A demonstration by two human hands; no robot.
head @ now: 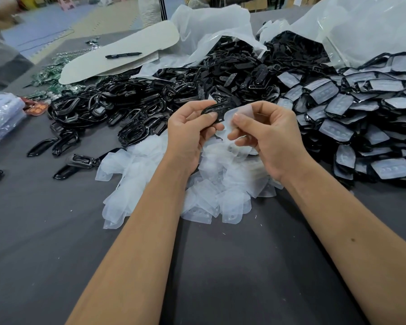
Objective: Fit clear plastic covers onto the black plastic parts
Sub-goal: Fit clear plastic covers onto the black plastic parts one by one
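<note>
- The left hand curls its fingers and thumb round one black part, holding it up over the table with an edge turned toward the other hand, probably so the cover can slide on from that side.
- The right hand pinches a clear cover between thumb and fingers, its free edge touching the black part; the fitting looks just begun, not seated.
- The pile of loose covers lies directly under both hands, near enough to reach without stretching.
- Bare black parts are heaped ahead and to the left, spilling from an opened plastic bag.
- Finished pieces, black frames with covers on, are stacked to the right, apart from the unfinished ones, likely to keep the two from mixing.
- A black pen rests on a pale board farther back.
</note>
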